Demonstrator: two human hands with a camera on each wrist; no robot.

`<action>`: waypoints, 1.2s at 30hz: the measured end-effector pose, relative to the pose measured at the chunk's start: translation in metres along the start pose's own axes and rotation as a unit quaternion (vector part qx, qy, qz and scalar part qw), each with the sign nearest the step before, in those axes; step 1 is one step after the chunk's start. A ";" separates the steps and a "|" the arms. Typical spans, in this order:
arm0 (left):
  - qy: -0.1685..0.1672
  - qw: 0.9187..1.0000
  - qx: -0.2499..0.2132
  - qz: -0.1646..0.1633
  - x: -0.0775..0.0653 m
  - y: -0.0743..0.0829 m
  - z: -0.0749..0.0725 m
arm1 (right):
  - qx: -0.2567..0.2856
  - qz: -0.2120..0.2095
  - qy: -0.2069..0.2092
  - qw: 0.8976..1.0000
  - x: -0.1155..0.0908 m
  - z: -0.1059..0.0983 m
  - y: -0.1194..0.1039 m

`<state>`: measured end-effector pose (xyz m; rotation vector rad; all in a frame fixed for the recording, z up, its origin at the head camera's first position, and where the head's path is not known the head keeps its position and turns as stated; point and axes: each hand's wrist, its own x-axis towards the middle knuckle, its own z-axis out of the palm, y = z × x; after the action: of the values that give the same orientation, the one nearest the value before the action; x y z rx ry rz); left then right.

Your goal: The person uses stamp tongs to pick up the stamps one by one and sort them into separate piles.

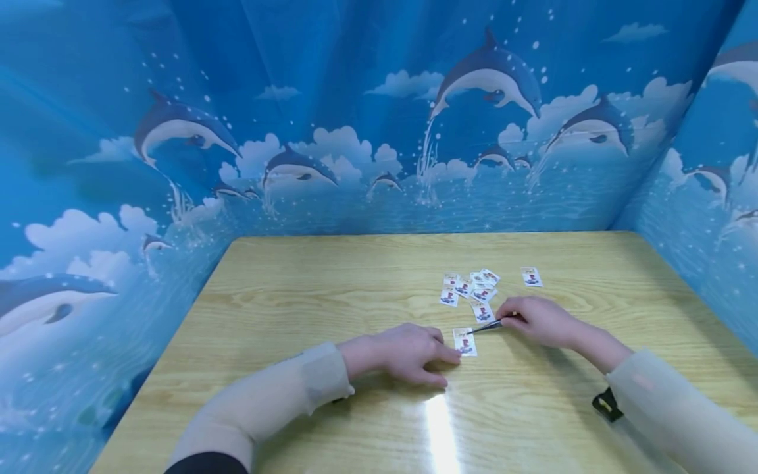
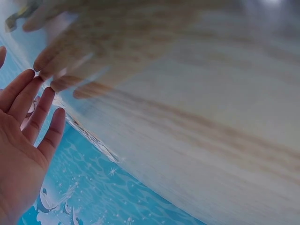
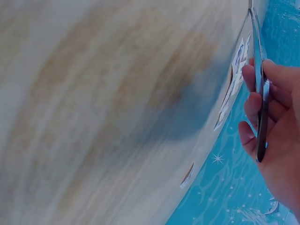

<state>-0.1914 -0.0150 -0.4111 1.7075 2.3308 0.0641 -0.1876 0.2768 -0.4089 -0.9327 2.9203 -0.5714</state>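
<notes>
Pinching tweezers (image 1: pixel 487 326), the right hand (image 1: pixel 537 321) holds their tips at the nearest card (image 1: pixel 464 339); the left hand (image 1: pixel 413 354), fingers extended, touches its corner. Wide room separates the card cluster (image 1: pixel 464 288) from the table's (image 1: pixel 308 296) left edge.

- You can read no text, label, brand, number or sign in any view.
- On the small printed cards (image 1: pixel 483 293) lying on the bench (image 1: pixel 331 283), the marks are too small for you to make out.

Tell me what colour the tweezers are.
The tweezers look silvery grey, showing best in the right wrist view.
</notes>
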 end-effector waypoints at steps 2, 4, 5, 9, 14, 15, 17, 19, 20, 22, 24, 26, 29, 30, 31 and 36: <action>0.000 1.000 0.001 0.001 0.000 0.000 0.000 | -0.005 -0.005 0.010 1.000 -0.001 0.001 0.000; 0.001 1.000 0.001 0.001 0.000 0.000 0.000 | -0.010 -0.013 0.018 1.000 -0.002 0.002 -0.001; 0.001 1.000 0.000 0.001 0.000 0.000 0.000 | -0.013 -0.013 0.022 1.000 -0.003 0.002 -0.002; 0.004 1.000 -0.007 0.002 0.000 0.000 0.000 | -0.017 -0.013 0.030 0.999 -0.004 0.002 -0.003; 0.010 1.000 -0.022 0.005 0.000 -0.005 -0.006 | -0.015 -0.002 0.039 0.999 -0.007 -0.001 -0.005; 0.012 1.000 -0.027 0.002 0.000 -0.006 -0.007 | -0.016 0.001 0.044 0.999 -0.008 -0.003 -0.005; 0.020 0.999 -0.031 -0.009 0.000 -0.010 -0.012 | -0.020 0.003 0.054 0.998 -0.010 -0.006 -0.004; 0.031 0.999 -0.032 -0.024 0.000 -0.014 -0.016 | -0.026 0.005 0.062 0.998 -0.013 -0.011 -0.002; 0.035 0.998 -0.033 -0.034 0.001 -0.017 -0.019 | -0.029 0.011 0.066 0.997 -0.015 -0.013 -0.001; 0.043 0.997 -0.033 -0.054 0.002 -0.024 -0.022 | -0.028 0.020 0.072 0.997 -0.018 -0.018 0.001; 0.044 0.995 -0.042 -0.073 0.004 -0.032 -0.024 | -0.031 0.032 0.076 0.996 -0.022 -0.023 0.004; 0.043 0.994 -0.052 -0.090 0.006 -0.041 -0.025 | -0.034 0.042 0.077 0.996 -0.026 -0.028 0.008; 0.035 0.991 -0.064 -0.109 0.009 -0.052 -0.024 | -0.042 0.048 0.081 0.995 -0.031 -0.034 0.014; 0.033 0.991 -0.066 -0.112 0.010 -0.055 -0.023 | -0.046 0.047 0.085 0.994 -0.034 -0.035 0.016; 0.031 0.991 -0.065 -0.115 0.010 -0.058 -0.022 | -0.049 0.046 0.089 0.994 -0.035 -0.037 0.018; 0.018 0.991 -0.059 -0.120 0.015 -0.067 -0.019 | -0.074 0.035 0.123 0.989 -0.049 -0.045 0.033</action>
<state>-0.2624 -0.0199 -0.4074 1.3725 2.4858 0.1862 -0.1718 0.3440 -0.3826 -0.8233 3.2407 -0.5041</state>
